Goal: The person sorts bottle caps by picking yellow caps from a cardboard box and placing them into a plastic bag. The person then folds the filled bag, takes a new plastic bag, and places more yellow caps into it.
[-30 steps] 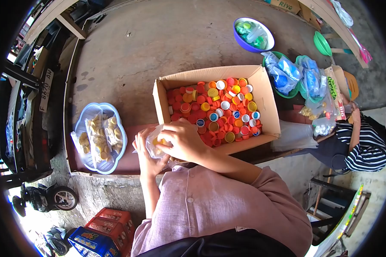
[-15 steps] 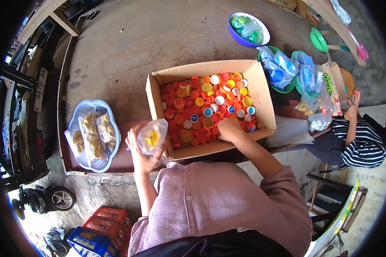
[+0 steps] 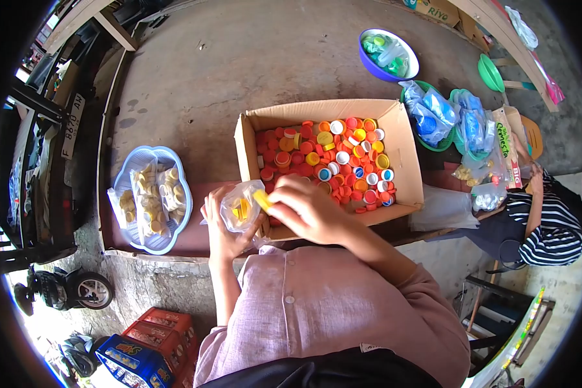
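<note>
My left hand is wrapped round a clear plastic bag with yellow caps inside, its mouth facing up. Pinched in the fingers of my right hand is a yellow cap, at the right edge of the bag's mouth. Behind my hands a cardboard box holds many loose bottle caps, mostly red and orange, with some yellow, white and blue. To the left, a light blue basket carries filled clear bags of pale caps.
A purple bowl with green items stands at the back right. Green baskets with blue bags and a flat clear plastic sheet lie right of the box. A person in striped sleeves is at the far right.
My right hand went from the bag into the box, then came back left to the bag with a yellow cap. My left hand kept hold of the bag.
</note>
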Demonstrator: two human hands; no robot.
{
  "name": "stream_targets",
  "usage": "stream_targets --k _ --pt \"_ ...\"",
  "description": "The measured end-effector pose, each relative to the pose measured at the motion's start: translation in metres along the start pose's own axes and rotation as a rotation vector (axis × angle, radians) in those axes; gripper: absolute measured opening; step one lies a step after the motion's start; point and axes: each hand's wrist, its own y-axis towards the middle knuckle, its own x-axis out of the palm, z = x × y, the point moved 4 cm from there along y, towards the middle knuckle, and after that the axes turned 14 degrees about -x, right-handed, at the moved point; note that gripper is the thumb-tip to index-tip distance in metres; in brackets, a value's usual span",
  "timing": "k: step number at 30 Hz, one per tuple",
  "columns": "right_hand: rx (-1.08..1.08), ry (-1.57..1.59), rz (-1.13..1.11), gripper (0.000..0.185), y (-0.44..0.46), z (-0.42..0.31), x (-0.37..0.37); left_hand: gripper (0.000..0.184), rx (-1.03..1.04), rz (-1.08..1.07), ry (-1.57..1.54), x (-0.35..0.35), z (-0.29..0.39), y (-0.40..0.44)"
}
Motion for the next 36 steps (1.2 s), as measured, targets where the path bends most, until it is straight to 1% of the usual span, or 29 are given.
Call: stream_targets --k 1,3,5,7,9,11,12,15,16,17,19,20,21,23,24,26,27,29,31,33,34,36 --pt "-0.01 0.028 0.022 0.013 0.007 -0.001 0.013 0.07 0.004 0.003 0.0 0.0 -0.001 0.0" --pt "-0.097 -0.238 -0.076 0.012 0.011 0.003 0.038 0.071 0.035 -0.006 -0.073 0.0 -0.002 0.0" --pt "-0.146 -0.38 -0.101 0.011 0.011 0.002 0.048 0.071 0.055 -0.005 -0.072 -0.001 -0.001 0.001" --pt "-0.048 -0.29 -0.06 0.009 0.009 0.008 0.034 0.07 0.02 0.015 -0.061 -0.003 0.0 -0.002" --pt "0.023 -0.315 -0.007 0.008 -0.002 0.035 0.02 0.069 -0.001 0.031 -0.04 -0.004 -0.002 -0.003" --pt "0.09 -0.341 -0.175 0.011 -0.022 0.069 0.019 0.067 0.031 0.023 -0.032 -0.004 -0.003 -0.002" --pt "0.041 -0.416 -0.306 0.011 -0.029 0.078 0.024 0.066 0.034 0.02 -0.018 -0.003 -0.003 -0.001" --pt "0.049 -0.379 -0.308 0.016 -0.028 0.076 0.034 0.065 0.033 0.0 -0.04 -0.003 -0.005 0.0" --pt "0.091 -0.518 -0.409 0.02 -0.029 0.08 0.037 0.065 0.03 0.002 -0.038 -0.004 -0.004 -0.002" --pt "0.088 -0.516 -0.405 0.02 -0.033 0.086 0.042 0.065 0.026 0.001 -0.031 -0.005 -0.003 -0.002" --pt "0.095 -0.635 -0.595 0.021 -0.055 0.11 0.061 0.066 0.026 0.0 -0.022 -0.007 -0.002 -0.002" --pt "0.128 -0.657 -0.535 0.022 -0.059 0.114 0.067 0.066 0.024 0.003 -0.018 -0.007 -0.002 -0.002" --pt "0.127 -0.656 -0.539 0.022 -0.063 0.119 0.069 0.067 0.019 0.007 -0.014 -0.007 -0.003 -0.003" --pt "0.208 -0.641 -0.66 0.021 -0.06 0.116 0.068 0.067 0.016 0.009 -0.018 -0.007 -0.004 -0.003" --pt "0.207 -0.642 -0.663 0.021 -0.057 0.111 0.064 0.067 0.017 0.01 -0.02 -0.006 -0.005 -0.003" --pt "0.332 -0.635 -0.674 0.02 -0.053 0.102 0.047 0.068 0.02 0.013 -0.014 -0.005 -0.006 -0.003" --pt "0.329 -0.637 -0.677 0.02 -0.051 0.097 0.037 0.068 0.022 0.015 -0.006 -0.004 -0.007 -0.003" --pt "0.283 -0.264 -0.21 0.014 -0.038 0.081 0.009 0.069 0.005 0.016 -0.005 -0.005 -0.006 -0.003" --pt "0.158 -0.085 0.157 0.012 -0.018 0.053 -0.008 0.069 -0.006 0.009 -0.001 -0.005 -0.005 -0.003" --pt "-0.007 -0.079 0.337 0.012 0.001 0.021 -0.012 0.069 -0.001 0.006 0.019 -0.004 -0.003 -0.002" --pt "-0.166 -0.259 0.306 0.015 0.008 0.01 -0.009 0.069 0.005 -0.002 0.018 -0.002 -0.003 -0.002" --pt "-0.251 -0.389 0.264 0.016 0.015 -0.002 0.014 0.07 0.009 0.002 0.005 -0.001 -0.004 -0.001"
